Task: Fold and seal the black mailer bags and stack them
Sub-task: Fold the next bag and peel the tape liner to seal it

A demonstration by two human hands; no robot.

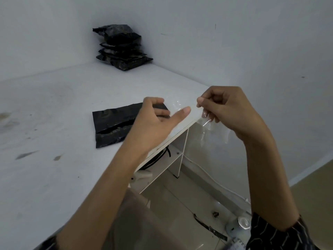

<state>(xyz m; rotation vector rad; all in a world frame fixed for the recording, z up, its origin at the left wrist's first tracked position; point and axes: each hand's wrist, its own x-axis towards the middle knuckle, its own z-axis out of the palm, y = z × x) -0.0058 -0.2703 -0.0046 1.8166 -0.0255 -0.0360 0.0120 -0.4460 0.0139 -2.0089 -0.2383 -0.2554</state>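
Note:
A folded black mailer bag (115, 123) lies flat on the white table (54, 123) near its right edge. My left hand (155, 121) hovers over the bag's right end, fingers loosely curled and thumb stretched right, holding nothing that I can see. My right hand (228, 110) is raised beside the table edge and pinches a clear strip of peeled film (207, 123) that hangs down crumpled. A stack of several sealed black mailer bags (120, 47) stands in the far corner against the walls.
The table's right edge (180, 134) runs diagonally under my hands. Below it are a white shelf unit (167, 159), cables, a floor with a black strip (210, 228) and a round silvery object (243, 222). White walls close in the table at the back.

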